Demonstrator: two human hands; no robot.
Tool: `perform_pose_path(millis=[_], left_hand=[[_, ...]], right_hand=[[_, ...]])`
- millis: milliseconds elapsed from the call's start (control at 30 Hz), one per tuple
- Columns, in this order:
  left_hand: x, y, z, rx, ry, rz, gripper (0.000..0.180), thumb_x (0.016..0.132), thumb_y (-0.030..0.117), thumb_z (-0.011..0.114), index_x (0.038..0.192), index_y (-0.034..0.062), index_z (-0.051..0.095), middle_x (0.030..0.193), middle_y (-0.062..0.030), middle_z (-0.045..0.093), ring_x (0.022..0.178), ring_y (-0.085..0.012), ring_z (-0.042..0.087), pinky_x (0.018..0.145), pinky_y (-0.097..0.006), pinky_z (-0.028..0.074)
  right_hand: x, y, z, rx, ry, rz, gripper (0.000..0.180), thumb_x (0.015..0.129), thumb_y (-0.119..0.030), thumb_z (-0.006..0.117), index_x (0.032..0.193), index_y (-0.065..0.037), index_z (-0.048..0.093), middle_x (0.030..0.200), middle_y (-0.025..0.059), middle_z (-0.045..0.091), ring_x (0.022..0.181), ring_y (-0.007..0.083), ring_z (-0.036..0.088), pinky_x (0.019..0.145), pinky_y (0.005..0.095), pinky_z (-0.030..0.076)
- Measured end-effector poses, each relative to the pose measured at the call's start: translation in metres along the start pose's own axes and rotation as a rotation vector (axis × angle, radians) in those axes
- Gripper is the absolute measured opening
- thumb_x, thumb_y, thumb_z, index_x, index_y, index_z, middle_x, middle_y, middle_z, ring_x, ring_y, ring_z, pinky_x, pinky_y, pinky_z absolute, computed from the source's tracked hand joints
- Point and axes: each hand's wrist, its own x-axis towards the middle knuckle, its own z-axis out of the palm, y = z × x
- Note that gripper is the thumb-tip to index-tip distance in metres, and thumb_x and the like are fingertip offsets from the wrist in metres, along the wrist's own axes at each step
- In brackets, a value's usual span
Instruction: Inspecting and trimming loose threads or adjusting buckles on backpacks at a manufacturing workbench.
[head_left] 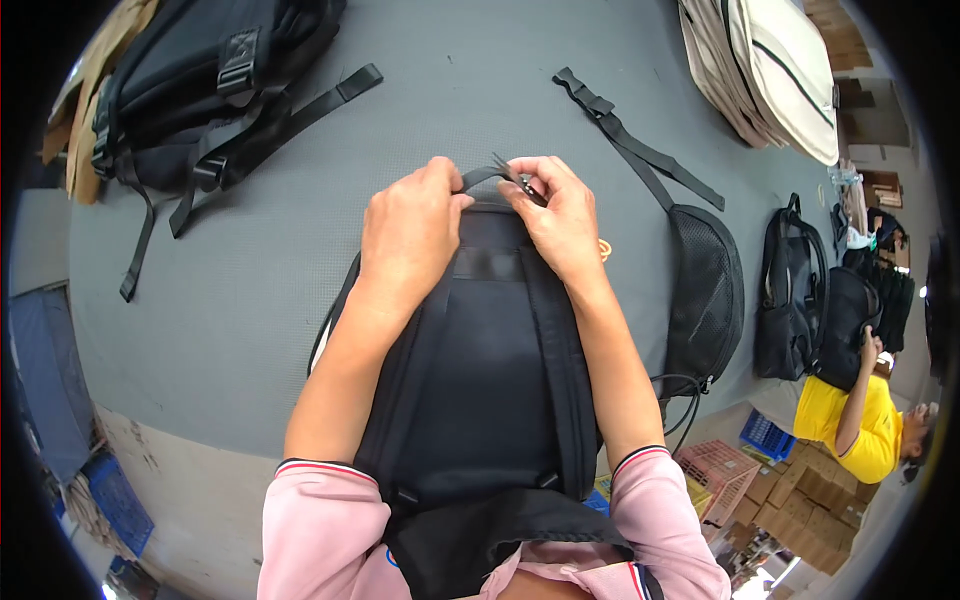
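A black backpack (480,370) lies in front of me, its shoulder straps facing up and its top end pointing away. My left hand (412,222) is closed on the black carry handle (482,176) at the pack's top edge, fingers and thumb pinching the webbing. My right hand (556,215) grips small dark thread snips (505,166), with the pointed blades sticking out past the fingers, right at the handle's right end. Part of the snips is hidden in the palm. A yellow loop (605,250) shows beside the right wrist.
Black bags with dangling buckle straps (235,90) lie at the far left of the grey table (450,110). At right are a black mesh pouch (705,300) with a webbing belt, cream bags (765,70) and another black backpack (790,290). A person in yellow (855,425) works beyond.
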Motion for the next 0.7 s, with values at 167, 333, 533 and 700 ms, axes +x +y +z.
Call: perform_pose_path(millis=[167, 333, 533, 700], left_hand=[[0.003, -0.004, 0.004, -0.099, 0.012, -0.096, 0.018, 0.073, 0.009, 0.073, 0.081, 0.0023, 0.058, 0.073, -0.0097, 0.065, 0.064, -0.0205, 0.064, 0.058, -0.031, 0.048], [0.000, -0.020, 0.007, -0.508, -0.062, -0.227, 0.015, 0.077, 0.008, 0.072, 0.081, 0.0005, 0.060, 0.093, -0.0124, 0.066, 0.073, -0.0175, 0.065, 0.067, -0.028, 0.050], [0.001, -0.021, -0.005, -1.139, 0.031, -0.441, 0.014, 0.084, 0.014, 0.067, 0.084, 0.0007, 0.063, 0.109, -0.0176, 0.060, 0.089, -0.0199, 0.065, 0.078, -0.028, 0.053], [-0.005, -0.019, -0.007, -0.787, 0.163, -0.344, 0.012, 0.085, 0.010, 0.065, 0.091, -0.0004, 0.066, 0.096, -0.0074, 0.064, 0.078, -0.0128, 0.061, 0.070, -0.024, 0.049]], right_hand=[[-0.002, 0.005, -0.002, -0.047, -0.019, -0.014, 0.019, 0.074, -0.012, 0.072, 0.092, -0.008, 0.066, 0.072, 0.0028, 0.050, 0.063, 0.0179, 0.049, 0.057, 0.0316, 0.041], [-0.002, 0.006, 0.000, -0.020, 0.000, -0.027, 0.016, 0.075, -0.014, 0.072, 0.089, -0.008, 0.065, 0.073, 0.0034, 0.052, 0.064, 0.0188, 0.051, 0.057, 0.0319, 0.042], [-0.001, 0.016, -0.002, 0.017, -0.010, -0.018, 0.014, 0.075, -0.014, 0.072, 0.085, -0.006, 0.064, 0.072, 0.0041, 0.051, 0.062, 0.0189, 0.051, 0.056, 0.0326, 0.041], [-0.002, 0.013, 0.002, 0.030, -0.026, -0.030, 0.015, 0.075, -0.013, 0.072, 0.085, -0.006, 0.064, 0.072, 0.0046, 0.050, 0.062, 0.0190, 0.049, 0.057, 0.0329, 0.040]])
